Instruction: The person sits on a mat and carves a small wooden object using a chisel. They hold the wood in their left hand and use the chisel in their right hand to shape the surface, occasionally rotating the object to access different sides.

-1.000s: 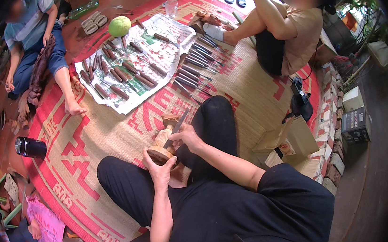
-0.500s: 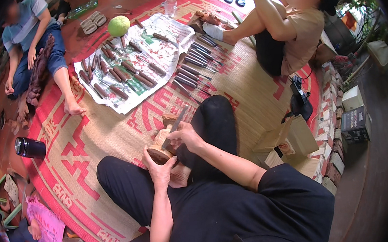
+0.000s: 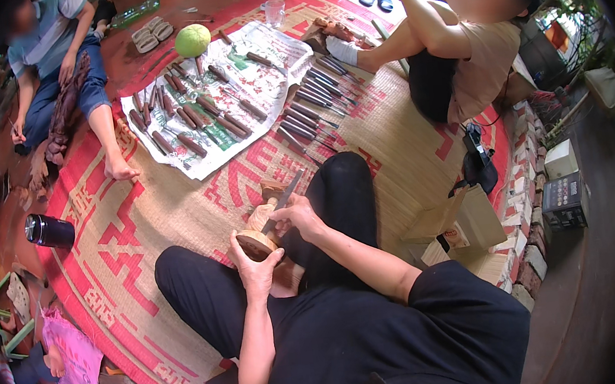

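Note:
My left hand is wrapped round the round base of a pale wooden carving that I hold above my crossed legs. The base's darker underside faces me, and the carved part points away. In my right hand is a flat grey metal file, gripped low down. It slants up and away to the right, its lower part against or very near the rim of the base; exact contact cannot be made out. My right fingers hide the file's lower end.
Carving tools with dark handles lie in rows on a white sheet and the red-patterned mat. A green round fruit, a dark flask and an open cardboard box surround me. Two people sit across the mat.
The whole view has shifted slightly. The file and carving stay in my hands, with only a small change in their position. The person at far left has moved a hand a little.

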Available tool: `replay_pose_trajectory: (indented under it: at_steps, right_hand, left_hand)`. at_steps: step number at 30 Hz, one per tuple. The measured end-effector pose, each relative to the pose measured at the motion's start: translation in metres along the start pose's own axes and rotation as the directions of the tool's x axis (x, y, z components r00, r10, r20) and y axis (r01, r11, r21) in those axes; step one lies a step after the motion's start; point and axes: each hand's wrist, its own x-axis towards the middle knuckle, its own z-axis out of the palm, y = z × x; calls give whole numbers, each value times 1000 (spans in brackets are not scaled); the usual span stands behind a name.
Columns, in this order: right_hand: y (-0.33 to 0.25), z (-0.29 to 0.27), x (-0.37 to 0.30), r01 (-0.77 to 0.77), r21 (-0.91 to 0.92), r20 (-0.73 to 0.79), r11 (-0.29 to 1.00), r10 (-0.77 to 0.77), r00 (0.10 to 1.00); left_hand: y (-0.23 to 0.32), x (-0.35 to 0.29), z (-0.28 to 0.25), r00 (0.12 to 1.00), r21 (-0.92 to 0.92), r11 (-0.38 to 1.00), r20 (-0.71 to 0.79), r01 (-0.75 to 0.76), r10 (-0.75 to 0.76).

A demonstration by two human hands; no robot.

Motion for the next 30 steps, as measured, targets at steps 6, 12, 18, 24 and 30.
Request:
replay_pose_trajectory:
  at_steps: [6, 12, 18, 24, 30]
  right_hand:
    - [2, 0, -1, -6, 36, 56, 999, 4, 998]
    - [1, 1, 0, 8, 17, 58, 1000, -9, 998]
    - [3, -2, 1, -15, 28, 5, 999, 15, 1000]
    - [3, -2, 1, 4, 60, 19, 998, -5, 1000]
    - [-5, 2, -2, 9, 72, 33, 997, -12, 999]
  left_hand:
    - [12, -3, -1, 1000, 6, 1000, 10, 14, -14]
    - [8, -3, -2, 1000, 18, 1000, 1, -7, 7]
    - [3, -1, -2, 999, -10, 1000, 32, 4, -4]
    - [6, -2, 1, 998, 45, 997, 10, -58, 58]
    - [7, -1, 0, 999, 36, 998, 11, -53, 53]
